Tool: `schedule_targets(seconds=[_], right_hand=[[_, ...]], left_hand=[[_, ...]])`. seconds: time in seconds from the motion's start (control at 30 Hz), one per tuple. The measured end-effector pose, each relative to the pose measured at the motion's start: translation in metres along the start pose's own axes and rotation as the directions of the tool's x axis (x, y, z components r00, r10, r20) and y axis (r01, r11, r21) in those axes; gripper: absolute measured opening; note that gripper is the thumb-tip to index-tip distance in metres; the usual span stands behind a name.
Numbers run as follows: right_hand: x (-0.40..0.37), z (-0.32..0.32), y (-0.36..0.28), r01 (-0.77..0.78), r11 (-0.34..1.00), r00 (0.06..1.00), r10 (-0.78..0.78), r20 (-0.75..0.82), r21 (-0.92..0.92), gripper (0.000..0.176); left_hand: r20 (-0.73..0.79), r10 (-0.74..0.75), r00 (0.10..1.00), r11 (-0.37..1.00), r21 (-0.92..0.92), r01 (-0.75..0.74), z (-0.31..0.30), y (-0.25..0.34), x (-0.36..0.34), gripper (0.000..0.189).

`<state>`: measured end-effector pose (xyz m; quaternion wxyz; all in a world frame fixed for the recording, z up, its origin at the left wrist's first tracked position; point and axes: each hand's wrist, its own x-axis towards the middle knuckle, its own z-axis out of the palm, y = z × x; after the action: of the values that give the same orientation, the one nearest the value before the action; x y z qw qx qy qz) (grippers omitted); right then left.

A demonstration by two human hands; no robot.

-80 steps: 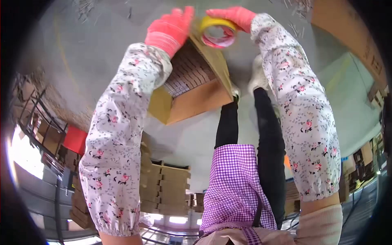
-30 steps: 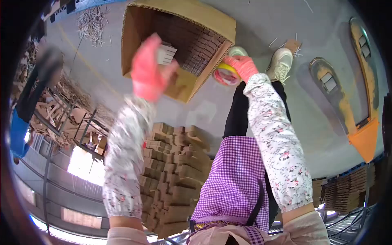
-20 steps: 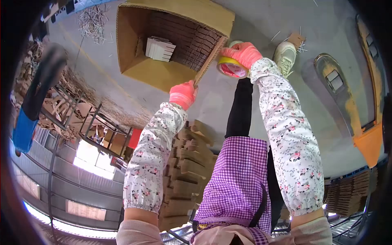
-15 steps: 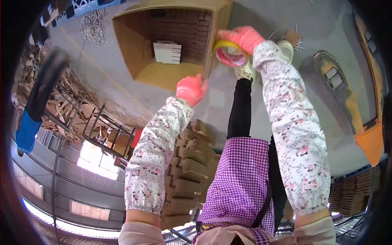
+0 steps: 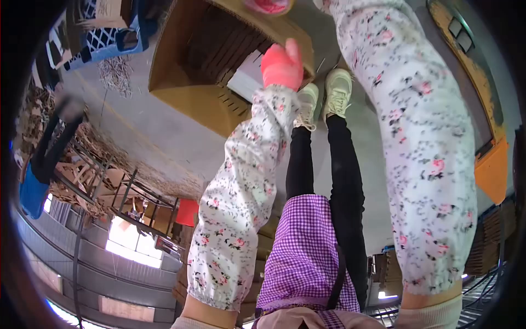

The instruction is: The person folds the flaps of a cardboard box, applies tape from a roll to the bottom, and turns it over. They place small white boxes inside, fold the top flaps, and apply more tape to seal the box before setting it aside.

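My left hand, in a pink glove, is at the near right edge of an open cardboard box. Its fingers lie over the box's edge, some on either side of it. Inside the box are rows of brown cardboard pieces and a white slotted piece, partly covered by my left hand. A roll of tape shows at the top edge of the view, mostly cut off. My right hand is beyond the frame; only its floral sleeve shows.
My shoes stand just right of the box. An orange-yellow pallet jack lies at the right. Toward the upper left are a blue plastic crate and scraps. Another person's legs show at the far left.
My right hand has gone up out of view, the tape roll moving up with it. My left hand has moved up and right along the box, which now appears tilted and nearer the top.
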<state>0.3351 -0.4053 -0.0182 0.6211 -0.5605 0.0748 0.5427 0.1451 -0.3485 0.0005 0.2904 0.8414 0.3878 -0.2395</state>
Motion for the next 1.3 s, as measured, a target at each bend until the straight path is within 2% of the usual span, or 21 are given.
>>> schedule_targets(seconds=[0.1, 0.13, 0.23, 0.3, 0.33, 0.43, 0.47, 0.5, 0.53, 0.57, 0.6, 0.67, 0.77, 0.83, 0.9, 1.0, 1.13, 1.2, 1.3], right_hand=[[-0.005, -0.013, 0.002, 0.016, 0.998, 0.999, -0.014, -0.031, 0.062, 0.038], [-0.007, -0.017, 0.003, 0.02, 0.997, 0.999, -0.017, -0.038, 0.08, 0.037], [-0.019, -0.031, 0.015, 0.045, 0.99, 0.997, -0.036, -0.072, 0.135, 0.036], [-0.033, -0.042, 0.032, 0.093, 0.969, 0.993, -0.072, -0.097, 0.23, 0.036], [-0.039, -0.051, 0.036, -0.025, 0.987, 0.993, 0.042, -0.106, 0.16, 0.04], [-0.073, -0.063, 0.069, 0.087, 0.989, 0.987, -0.103, -0.127, -0.123, 0.043], [-0.09, -0.067, 0.08, -0.064, 0.984, 0.985, 0.036, -0.166, -0.167, 0.042], [-0.103, -0.083, 0.11, -0.212, 0.973, 0.969, 0.221, -0.107, 0.086, 0.041], [-0.132, -0.083, 0.115, -0.173, 0.972, 0.977, 0.19, -0.101, 0.157, 0.041], [-0.155, -0.069, 0.125, -0.071, 0.977, 0.941, 0.133, -0.311, 0.201, 0.039], [-0.179, -0.061, 0.124, -0.041, 0.965, 0.948, 0.12, -0.295, 0.26, 0.037], [-0.193, -0.071, 0.149, -0.096, 0.948, 0.946, 0.181, -0.27, 0.302, 0.037], [-0.197, -0.073, 0.174, -0.126, 0.941, 0.935, 0.218, -0.279, 0.313, 0.044], [-0.19, -0.064, 0.187, -0.114, 0.956, 0.922, 0.204, -0.329, 0.272, 0.043], [-0.195, -0.051, 0.199, -0.084, 0.933, 0.916, 0.211, -0.342, 0.35, 0.042], [-0.201, -0.03, 0.211, -0.063, 0.914, 0.921, 0.208, -0.328, 0.401, 0.044], [-0.198, 0.001, 0.224, -0.05, 0.855, 0.91, 0.252, -0.33, 0.516, 0.046], [-0.195, 0.011, 0.227, -0.058, 0.857, 0.912, 0.254, -0.323, 0.512, 0.047], [-0.195, 0.019, 0.239, -0.077, 0.895, 0.9, 0.253, -0.356, 0.44, 0.048]], left_hand=[[0.029, -0.075, 0.997, 0.997, -0.009, 0.075, 0.006, 0.006, -0.007, 0.051], [-0.015, -0.032, 0.999, 0.999, 0.002, 0.032, 0.01, 0.008, -0.012, 0.048], [-0.061, -0.08, 0.995, 0.994, 0.065, 0.084, 0.019, 0.022, -0.023, 0.048], [-0.074, -0.035, 0.997, 0.997, 0.072, 0.041, 0.027, 0.023, -0.026, 0.048], [-0.069, -0.016, 0.998, 0.997, 0.073, 0.021, 0.027, 0.024, -0.027, 0.048], [-0.077, -0.01, 0.997, 0.999, 0.048, 0.014, 0.025, 0.02, -0.034, 0.049], [-0.096, -0.007, 0.995, 1.0, 0.021, 0.009, 0.024, 0.021, -0.029, 0.05], [-0.075, 0.03, 0.997, 0.998, 0.06, -0.025, 0.022, 0.02, -0.028, 0.05], [-0.052, 0.061, 0.997, 0.993, 0.101, -0.056, 0.021, 0.018, -0.029, 0.052], [-0.03, 0.098, 0.995, 0.986, 0.14, -0.093, 0.02, 0.017, -0.027, 0.053], [0.004, 0.089, 0.996, 0.994, 0.068, -0.089, 0.022, 0.01, -0.022, 0.055], [0.082, 0.079, 0.994, 0.995, -0.066, -0.074, 0.025, -0.008, -0.013, 0.059], [0.072, 0.128, 0.989, 0.98, -0.162, -0.115, 0.019, -0.006, -0.017, 0.064], [0.068, 0.145, 0.987, 0.983, -0.121, -0.136, 0.016, -0.001, -0.02, 0.063], [0.063, 0.153, 0.986, 0.986, -0.084, -0.147, 0.014, 0.002, -0.025, 0.063], [0.073, 0.16, 0.984, 0.951, -0.28, -0.134, 0.03, -0.017, -0.016, 0.063], [0.05, 0.211, 0.976, 0.946, -0.261, -0.191, 0.03, -0.016, -0.015, 0.062], [0.047, 0.208, 0.977, 0.934, -0.305, -0.184, 0.033, -0.018, -0.014, 0.062], [0.027, 0.222, 0.975, 0.94, -0.272, -0.207, 0.029, -0.011, -0.018, 0.061]])
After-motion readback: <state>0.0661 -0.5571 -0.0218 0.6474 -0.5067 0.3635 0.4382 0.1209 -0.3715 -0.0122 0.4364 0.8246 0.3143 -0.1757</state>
